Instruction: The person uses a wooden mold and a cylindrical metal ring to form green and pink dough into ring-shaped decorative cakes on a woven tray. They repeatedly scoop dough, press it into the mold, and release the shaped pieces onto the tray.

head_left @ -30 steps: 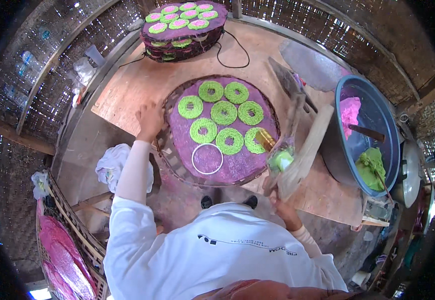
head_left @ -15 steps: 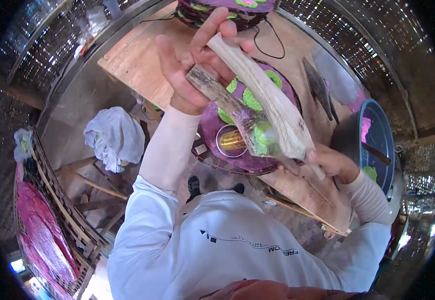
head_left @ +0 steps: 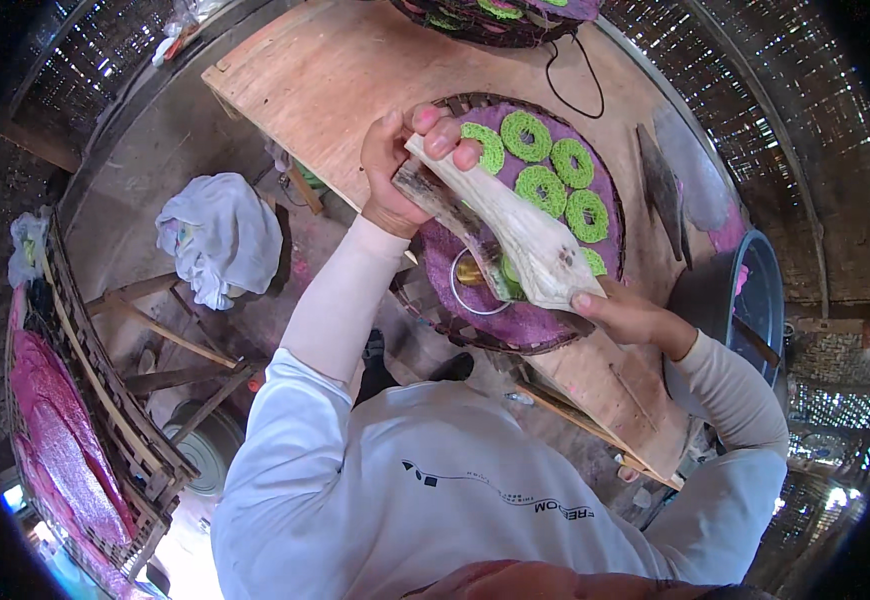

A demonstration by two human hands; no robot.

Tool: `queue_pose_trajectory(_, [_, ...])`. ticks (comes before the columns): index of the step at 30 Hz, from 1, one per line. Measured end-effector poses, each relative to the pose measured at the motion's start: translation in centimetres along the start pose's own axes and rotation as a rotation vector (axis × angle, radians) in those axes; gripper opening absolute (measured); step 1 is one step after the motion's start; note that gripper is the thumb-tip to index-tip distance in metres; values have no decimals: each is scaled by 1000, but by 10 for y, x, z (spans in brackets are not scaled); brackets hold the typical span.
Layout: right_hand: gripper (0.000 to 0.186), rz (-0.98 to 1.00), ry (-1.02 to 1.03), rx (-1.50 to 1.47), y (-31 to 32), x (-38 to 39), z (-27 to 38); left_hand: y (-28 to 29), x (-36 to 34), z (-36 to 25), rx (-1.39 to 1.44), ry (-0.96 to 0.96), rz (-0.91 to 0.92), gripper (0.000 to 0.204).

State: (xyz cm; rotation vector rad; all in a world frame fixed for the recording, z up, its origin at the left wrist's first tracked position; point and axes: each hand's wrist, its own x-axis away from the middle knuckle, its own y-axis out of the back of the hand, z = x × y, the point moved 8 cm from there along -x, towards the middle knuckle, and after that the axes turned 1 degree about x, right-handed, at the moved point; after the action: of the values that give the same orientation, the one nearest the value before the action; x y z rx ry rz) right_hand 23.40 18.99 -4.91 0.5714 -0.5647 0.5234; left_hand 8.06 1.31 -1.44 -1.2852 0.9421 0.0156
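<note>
Two long pale wooden arms, joined like a lever press, are held tilted in front of me. My left hand [head_left: 392, 170] closes round their far-left ends, fingers over the upper arm [head_left: 527, 230] and palm against the darker lower arm [head_left: 445, 207]. At the thicker end, my right hand [head_left: 637, 320] grips the wood. Between the arms shows a bit of green dough [head_left: 511, 284], beside a gold cylinder [head_left: 469, 268] and a white ring handle [head_left: 467, 302], partly hidden. Beneath is a round woven tray [head_left: 610, 185] lined with purple cloth, bearing several green lacy dough rings [head_left: 540, 190].
The tray rests on a plywood table [head_left: 300, 85]. Another tray [head_left: 500, 22] stands at the far edge. A grey tub [head_left: 723, 290] is at the right. On the left are a white cloth bundle [head_left: 223, 235] and a woven rack with pink sheeting [head_left: 60, 420].
My left fingers, stretched out before, have closed round the wooden arms, whose ends are now closer together. The press has lowered slightly, and more green rings are visible.
</note>
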Motion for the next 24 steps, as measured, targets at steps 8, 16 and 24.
queue_pose_trajectory(8, [80, -44, -17, -43, -8, 5, 17, 7, 6, -1, -16, -22, -150, 30])
queue_pose_trajectory(16, [76, -100, -131, 56, 14, 24, 4, 36, 17, 22, 42, -64, -349, 29])
queue_pose_trajectory(24, [71, -198, -133, 176, 23, 24, 51, 31, -2, 7, 67, -85, -224, 33])
